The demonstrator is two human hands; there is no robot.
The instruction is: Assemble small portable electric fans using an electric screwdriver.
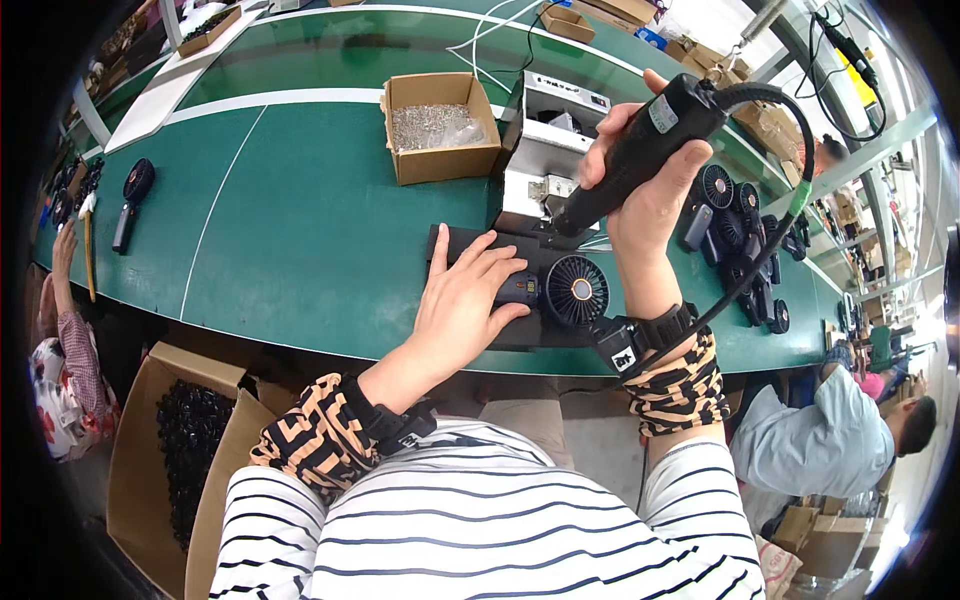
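Note:
My right hand [645, 190] is wrapped round a black electric screwdriver [650, 150], tilted so that its lower end points down and left. That end is by the metal outlet of a screw feeder [522, 190]; its tip is hard to make out. A black handheld fan [577, 290] lies with its round grille to the right on a dark plate [520, 333]. Over the fan's handle rests my left hand [460, 300], index finger and thumb on either side, the other fingers spread onto the plate. Most of the handle is hidden under that hand.
Behind the plate stands a carton of small screws [440, 125]. Several black fans [735, 225] are piled at the right, and another fan [132, 200] lies at the left. The screwdriver's cable [745, 285] loops past my right forearm. A carton of black parts [190, 450] stands below the table.

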